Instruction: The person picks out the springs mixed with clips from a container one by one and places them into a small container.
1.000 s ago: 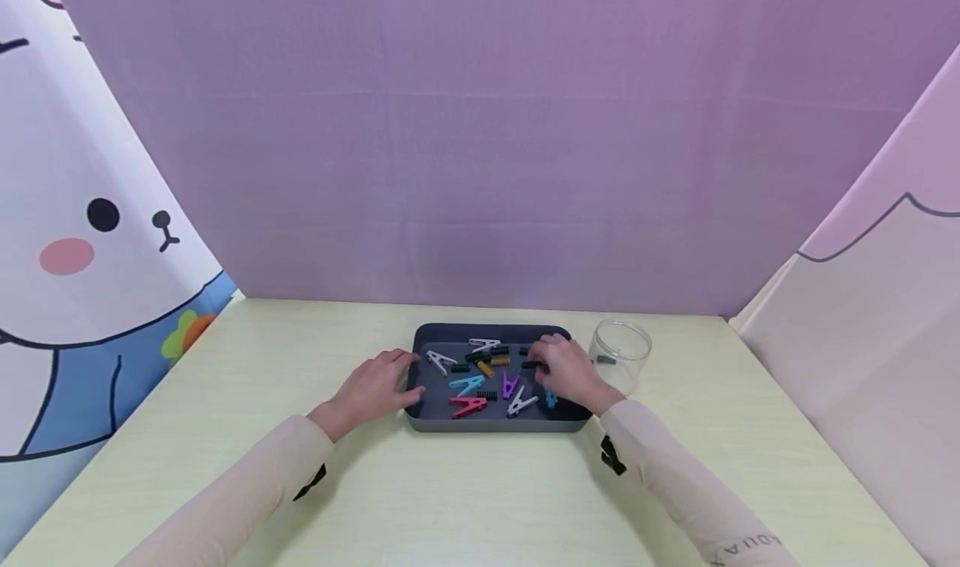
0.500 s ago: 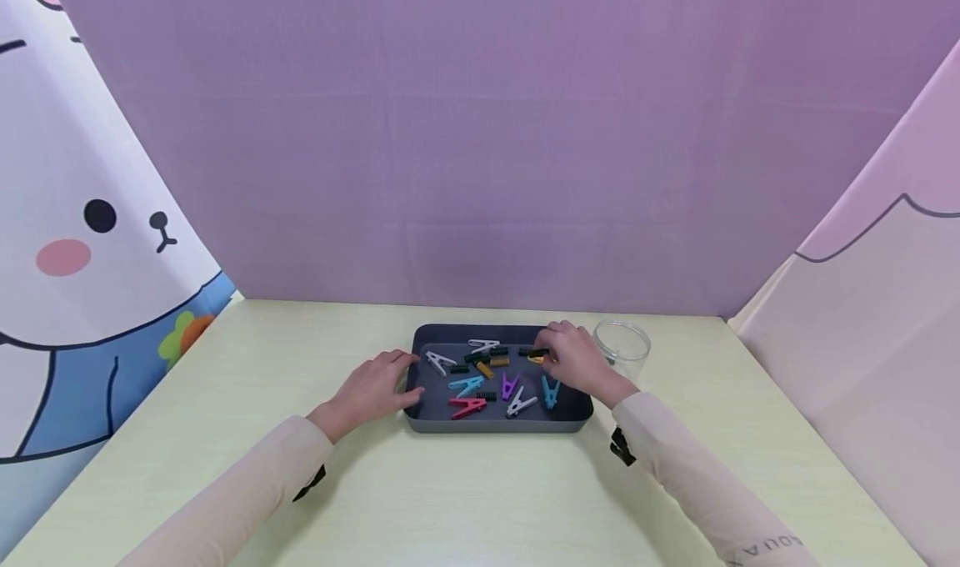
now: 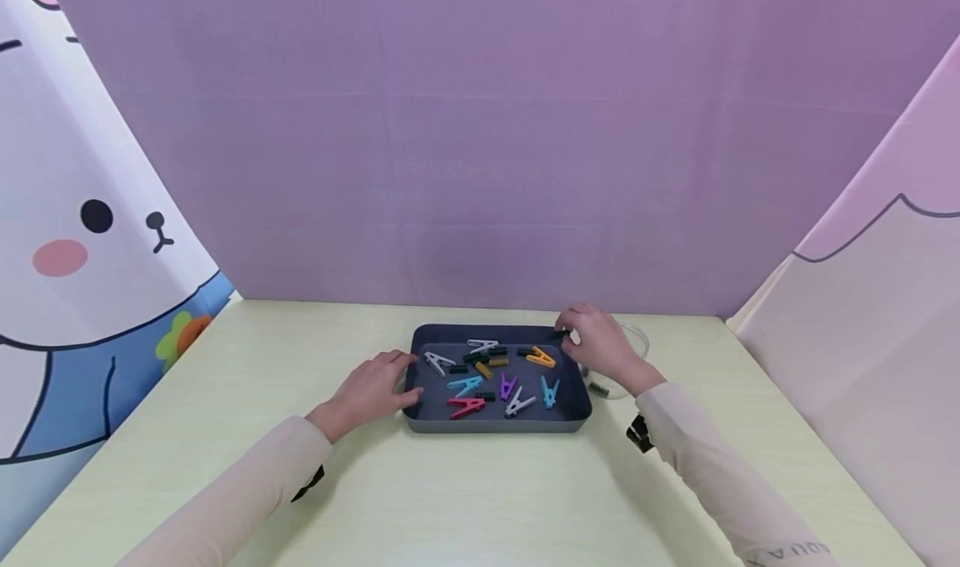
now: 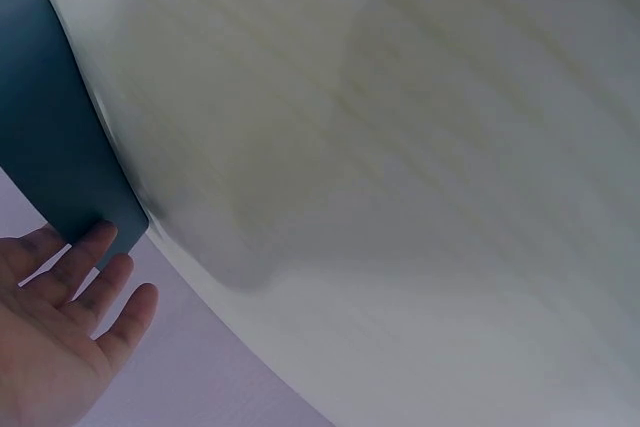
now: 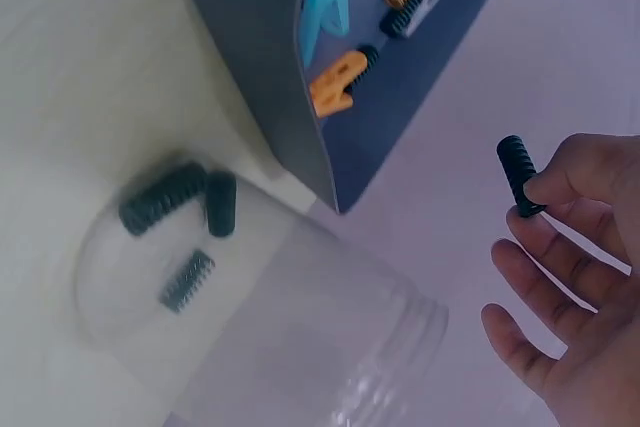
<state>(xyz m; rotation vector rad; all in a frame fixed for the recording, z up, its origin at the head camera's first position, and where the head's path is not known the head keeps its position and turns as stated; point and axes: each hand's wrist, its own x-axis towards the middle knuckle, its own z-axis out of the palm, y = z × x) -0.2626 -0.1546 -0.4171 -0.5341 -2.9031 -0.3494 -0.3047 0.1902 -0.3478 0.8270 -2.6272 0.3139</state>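
Observation:
A dark coil spring [image 5: 516, 169] is pinched between thumb and fingertips of my right hand [image 3: 603, 348], above the tray's far right corner and beside the jar. My left hand [image 3: 371, 392] rests with extended fingers against the left side of the grey tray [image 3: 495, 426]; the left wrist view shows its fingertips [image 4: 103, 235] on the tray wall. Inside the tray lie an orange clip [image 3: 540, 357], a purple clip [image 3: 508, 386], a red clip [image 3: 467, 407], blue and white clips, and several dark and brown springs. A clear jar [image 5: 310, 337], partly hidden by my right hand in the head view, contains dark springs [image 5: 165, 197].
The jar stands just right of the tray on the pale wooden table [image 3: 465, 492]. A purple backdrop [image 3: 480, 175] rises behind the table, with printed cloth panels [image 3: 885, 367] at both sides.
My right hand has lifted the dark spring from the tray's right part and moved it right and away, toward the jar. The orange clip is uncovered. My left hand stays at the tray.

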